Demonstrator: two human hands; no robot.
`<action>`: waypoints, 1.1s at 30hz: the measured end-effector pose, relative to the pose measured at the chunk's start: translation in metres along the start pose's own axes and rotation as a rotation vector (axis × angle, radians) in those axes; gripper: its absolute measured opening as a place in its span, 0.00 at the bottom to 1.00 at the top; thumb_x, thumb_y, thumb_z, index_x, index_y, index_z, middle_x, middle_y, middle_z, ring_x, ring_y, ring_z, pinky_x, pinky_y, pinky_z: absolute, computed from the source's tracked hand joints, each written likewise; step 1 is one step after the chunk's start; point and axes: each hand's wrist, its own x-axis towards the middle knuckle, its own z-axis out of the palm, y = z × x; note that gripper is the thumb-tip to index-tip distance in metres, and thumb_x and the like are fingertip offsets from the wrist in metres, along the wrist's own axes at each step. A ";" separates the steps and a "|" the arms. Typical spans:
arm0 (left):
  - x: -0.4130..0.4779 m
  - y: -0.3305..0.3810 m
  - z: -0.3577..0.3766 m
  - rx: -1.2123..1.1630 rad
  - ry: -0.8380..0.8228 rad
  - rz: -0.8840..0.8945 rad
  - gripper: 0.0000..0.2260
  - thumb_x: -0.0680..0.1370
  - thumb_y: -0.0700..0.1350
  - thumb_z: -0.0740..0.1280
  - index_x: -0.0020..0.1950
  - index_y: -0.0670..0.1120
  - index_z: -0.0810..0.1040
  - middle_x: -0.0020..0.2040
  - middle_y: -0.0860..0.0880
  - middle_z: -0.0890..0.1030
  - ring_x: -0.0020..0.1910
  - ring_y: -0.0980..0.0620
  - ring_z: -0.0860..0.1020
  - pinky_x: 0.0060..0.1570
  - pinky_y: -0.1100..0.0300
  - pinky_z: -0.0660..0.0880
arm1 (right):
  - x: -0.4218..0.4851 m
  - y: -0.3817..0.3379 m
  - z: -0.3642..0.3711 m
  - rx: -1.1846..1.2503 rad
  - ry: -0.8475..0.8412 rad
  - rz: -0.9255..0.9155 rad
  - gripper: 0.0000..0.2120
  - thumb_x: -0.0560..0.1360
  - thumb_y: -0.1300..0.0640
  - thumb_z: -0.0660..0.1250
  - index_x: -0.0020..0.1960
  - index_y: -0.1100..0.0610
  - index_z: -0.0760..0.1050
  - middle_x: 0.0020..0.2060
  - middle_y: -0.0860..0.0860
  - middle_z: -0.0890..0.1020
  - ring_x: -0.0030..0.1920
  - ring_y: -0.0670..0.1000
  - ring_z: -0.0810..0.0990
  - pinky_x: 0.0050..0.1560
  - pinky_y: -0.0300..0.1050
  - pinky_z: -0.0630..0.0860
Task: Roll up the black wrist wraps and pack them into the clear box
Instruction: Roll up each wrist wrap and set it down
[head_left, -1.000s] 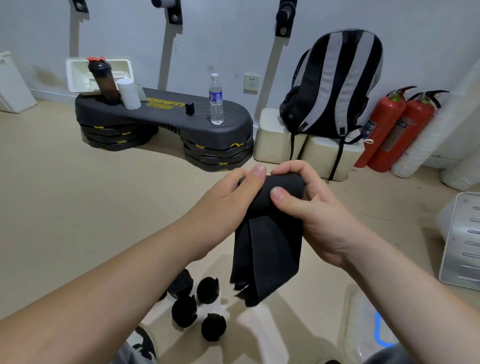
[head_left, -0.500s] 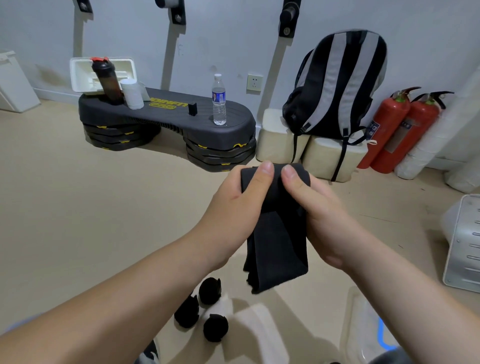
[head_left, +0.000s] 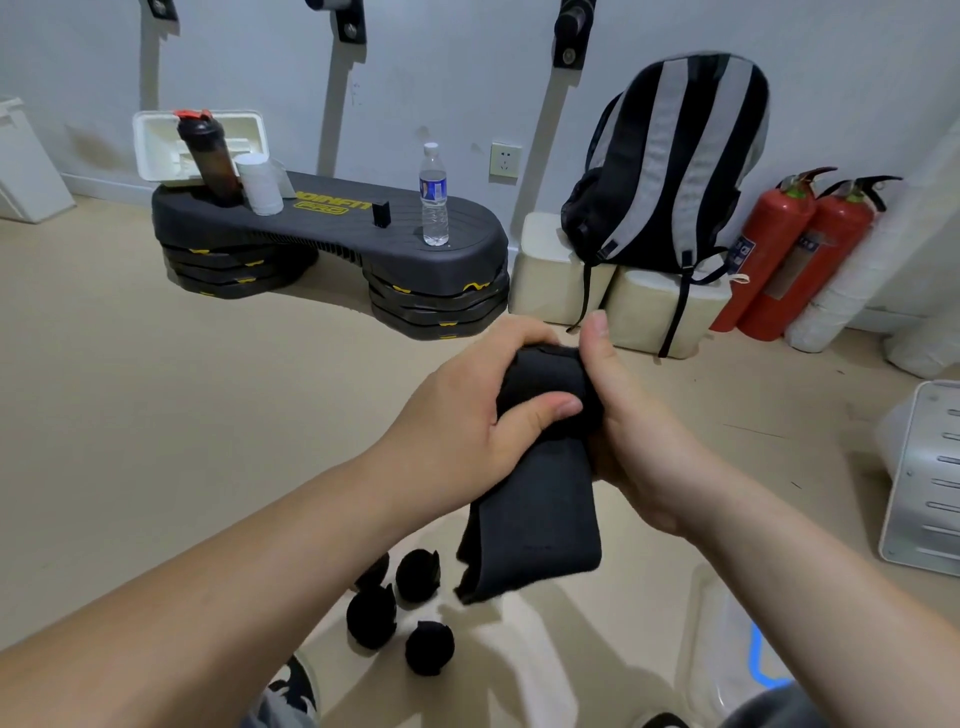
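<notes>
A black wrist wrap (head_left: 540, 514) is held in the air between both hands, its top end wound into a thick roll and its loose tail hanging down. My left hand (head_left: 467, 431) grips the roll from the left, thumb pressed across its front. My right hand (head_left: 639, 441) grips it from the right, thumb pointing up. Several rolled black wraps (head_left: 400, 608) lie on the floor below. The clear box (head_left: 727, 660) with a blue mark sits on the floor at the lower right, partly hidden by my right forearm.
A black step platform (head_left: 332, 228) holds a shaker, a white cup and a water bottle. A striped backpack (head_left: 670, 161) rests on cream blocks, next to two red fire extinguishers (head_left: 800, 254). A grey metal panel (head_left: 924, 483) stands at the right.
The roll at the top of the wrap has grown thicker and the hanging tail shorter. My left thumb has come across the front of the roll; my right thumb has lifted upward.
</notes>
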 end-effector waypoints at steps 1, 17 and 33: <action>0.001 -0.003 -0.001 0.020 0.004 0.061 0.16 0.79 0.49 0.73 0.65 0.52 0.75 0.52 0.62 0.81 0.52 0.60 0.80 0.52 0.62 0.76 | -0.001 -0.002 -0.001 0.041 -0.007 -0.028 0.34 0.79 0.27 0.51 0.65 0.49 0.83 0.59 0.54 0.88 0.62 0.55 0.86 0.71 0.66 0.76; 0.005 -0.002 0.004 -0.585 -0.002 -0.473 0.15 0.84 0.54 0.68 0.69 0.51 0.78 0.59 0.49 0.87 0.57 0.51 0.86 0.41 0.63 0.80 | 0.006 0.003 -0.018 0.261 0.031 -0.205 0.25 0.74 0.68 0.70 0.66 0.48 0.78 0.56 0.50 0.86 0.55 0.52 0.86 0.53 0.47 0.83; -0.003 -0.007 0.005 -0.487 -0.120 -0.517 0.16 0.85 0.62 0.59 0.69 0.57 0.73 0.63 0.57 0.83 0.63 0.59 0.82 0.66 0.50 0.78 | -0.001 0.008 0.000 -0.081 0.034 -0.047 0.25 0.81 0.31 0.56 0.66 0.45 0.80 0.59 0.48 0.87 0.62 0.48 0.86 0.68 0.55 0.79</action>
